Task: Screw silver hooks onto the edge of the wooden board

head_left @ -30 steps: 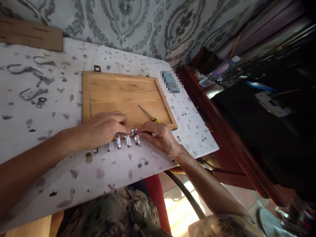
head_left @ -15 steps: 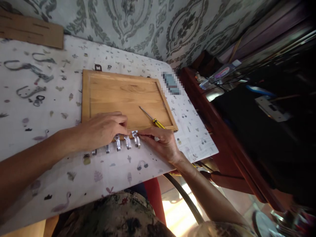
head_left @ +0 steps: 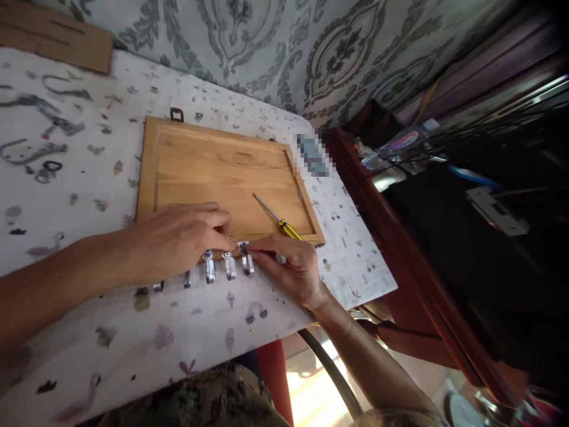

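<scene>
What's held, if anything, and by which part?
The right hand has fingertips at the upper plate of the rightmost curved silver metal hook; the left hand lies over the framed brown wooden panel. Whether either grips is unclear.

Wood panel [head_left: 213, 178], smooth; metal hooks [head_left: 229, 268], glossy

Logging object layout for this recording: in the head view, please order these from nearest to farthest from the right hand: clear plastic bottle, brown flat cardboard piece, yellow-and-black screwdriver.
1. Yellow-and-black screwdriver: just beyond the right hand, lying on the framed light-brown wooden panel.
2. Clear plastic bottle: farther off, to the right.
3. Brown flat cardboard piece: farthest, upper left.
</scene>
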Demonstrator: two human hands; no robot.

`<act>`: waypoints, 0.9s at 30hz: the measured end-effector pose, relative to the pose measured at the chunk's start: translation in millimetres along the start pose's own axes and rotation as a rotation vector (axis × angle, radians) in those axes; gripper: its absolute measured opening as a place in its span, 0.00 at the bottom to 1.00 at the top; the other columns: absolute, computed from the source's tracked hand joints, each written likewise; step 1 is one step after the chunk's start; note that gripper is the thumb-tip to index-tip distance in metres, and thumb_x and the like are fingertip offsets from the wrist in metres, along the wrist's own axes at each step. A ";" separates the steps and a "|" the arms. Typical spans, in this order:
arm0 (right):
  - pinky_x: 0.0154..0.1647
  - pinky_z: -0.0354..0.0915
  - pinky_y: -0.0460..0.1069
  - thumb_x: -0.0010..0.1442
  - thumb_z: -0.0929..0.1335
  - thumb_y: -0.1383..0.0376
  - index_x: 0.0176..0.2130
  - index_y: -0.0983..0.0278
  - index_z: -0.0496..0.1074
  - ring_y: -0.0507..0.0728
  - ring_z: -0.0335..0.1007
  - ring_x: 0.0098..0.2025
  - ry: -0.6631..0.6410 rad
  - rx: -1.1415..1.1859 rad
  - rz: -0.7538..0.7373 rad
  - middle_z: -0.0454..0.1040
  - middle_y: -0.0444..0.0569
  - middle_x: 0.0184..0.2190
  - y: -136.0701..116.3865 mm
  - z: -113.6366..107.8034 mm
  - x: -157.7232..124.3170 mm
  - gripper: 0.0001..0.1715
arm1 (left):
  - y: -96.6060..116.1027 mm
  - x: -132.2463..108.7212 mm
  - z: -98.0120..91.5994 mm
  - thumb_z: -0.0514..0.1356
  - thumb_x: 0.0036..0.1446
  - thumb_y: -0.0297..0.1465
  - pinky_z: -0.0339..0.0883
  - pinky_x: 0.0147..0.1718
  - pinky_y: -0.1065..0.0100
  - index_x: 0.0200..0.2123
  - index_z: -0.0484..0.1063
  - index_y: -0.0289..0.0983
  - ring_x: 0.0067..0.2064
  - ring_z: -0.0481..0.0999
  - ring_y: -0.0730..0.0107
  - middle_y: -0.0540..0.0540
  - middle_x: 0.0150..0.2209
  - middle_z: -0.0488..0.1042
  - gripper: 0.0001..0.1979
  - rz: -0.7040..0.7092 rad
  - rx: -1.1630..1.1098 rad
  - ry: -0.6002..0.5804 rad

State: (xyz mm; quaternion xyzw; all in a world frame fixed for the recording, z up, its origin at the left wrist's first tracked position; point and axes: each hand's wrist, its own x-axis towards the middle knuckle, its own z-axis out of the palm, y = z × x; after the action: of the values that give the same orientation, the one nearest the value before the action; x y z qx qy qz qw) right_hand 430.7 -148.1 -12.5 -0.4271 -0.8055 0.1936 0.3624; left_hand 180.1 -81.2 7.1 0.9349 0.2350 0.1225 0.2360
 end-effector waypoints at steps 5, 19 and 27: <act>0.41 0.80 0.46 0.68 0.73 0.71 0.43 0.60 0.83 0.53 0.86 0.38 0.009 -0.021 -0.033 0.88 0.46 0.37 1.0 0.5 -1.6 0.07 | -2.7 1.3 2.6 0.61 0.66 0.25 0.56 0.32 0.66 0.39 0.83 0.42 0.39 0.73 0.68 0.48 0.38 0.74 0.11 0.011 -0.029 0.011; 0.43 0.81 0.48 0.70 0.71 0.72 0.46 0.63 0.82 0.54 0.86 0.41 -0.025 -0.026 -0.101 0.87 0.52 0.41 3.1 -0.8 -3.4 0.09 | -7.2 -0.5 7.4 0.57 0.66 0.22 0.57 0.33 0.66 0.40 0.84 0.43 0.39 0.73 0.68 0.48 0.39 0.75 0.15 0.033 -0.027 0.049; 0.40 0.81 0.49 0.71 0.68 0.74 0.48 0.63 0.81 0.55 0.85 0.41 -0.058 -0.122 -0.192 0.86 0.54 0.41 2.2 -4.9 -2.1 0.12 | -7.3 0.5 6.5 0.59 0.68 0.26 0.56 0.33 0.66 0.41 0.84 0.42 0.39 0.73 0.67 0.47 0.39 0.75 0.12 0.024 -0.020 0.035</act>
State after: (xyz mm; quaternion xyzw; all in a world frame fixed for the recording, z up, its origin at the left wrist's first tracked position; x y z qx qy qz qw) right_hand 436.3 -148.6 -11.5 -0.3635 -0.8631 0.1211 0.3291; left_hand 179.9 -77.8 -2.0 0.9330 0.2267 0.1441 0.2397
